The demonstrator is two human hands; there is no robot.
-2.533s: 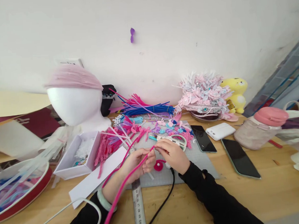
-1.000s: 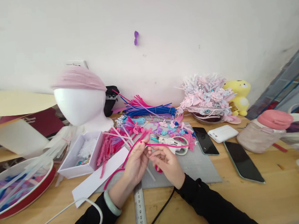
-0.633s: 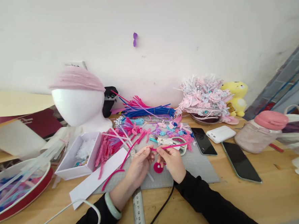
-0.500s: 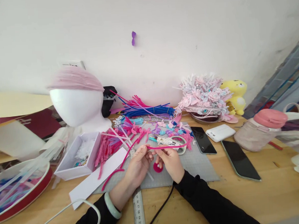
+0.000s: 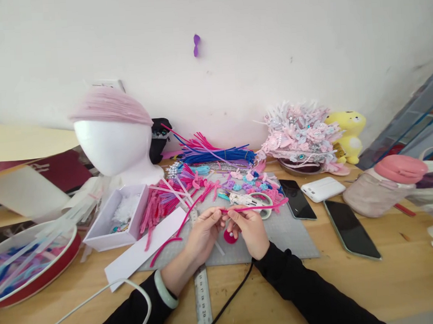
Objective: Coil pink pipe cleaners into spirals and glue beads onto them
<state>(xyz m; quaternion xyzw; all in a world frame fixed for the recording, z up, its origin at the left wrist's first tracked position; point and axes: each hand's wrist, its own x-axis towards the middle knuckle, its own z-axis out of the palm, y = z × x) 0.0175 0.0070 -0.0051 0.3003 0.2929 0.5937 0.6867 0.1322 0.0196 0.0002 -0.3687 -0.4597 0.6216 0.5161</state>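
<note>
Between my two hands stretches a hot pink pipe cleaner (image 5: 265, 207), its free end pointing right. My left hand (image 5: 205, 233) pinches it near its left end with thumb and fingers. Close beside, my right hand (image 5: 249, 230) grips it too, thumb on top. A round magenta piece with a pearl-like bead (image 5: 230, 237) shows below the fingers of my right hand; whether it is held or lies on the mat I cannot tell. Behind the hands lie white-handled scissors (image 5: 265, 200) on the grey cutting mat (image 5: 290, 238).
Pink pipe cleaners (image 5: 160, 209) and a blue bundle (image 5: 216, 156) lie behind. Left are a white box (image 5: 96, 240), a mannequin head (image 5: 109, 144) and a red-rimmed tub (image 5: 69, 249). A steel ruler (image 5: 203, 299) lies in front; phones (image 5: 350, 229) and a pink-lidded jar (image 5: 383, 186) stand right.
My hands have come closer along the pipe cleaner. Its right end, curved back before, now sticks out nearly straight to the right. The whole view has shifted slightly.
</note>
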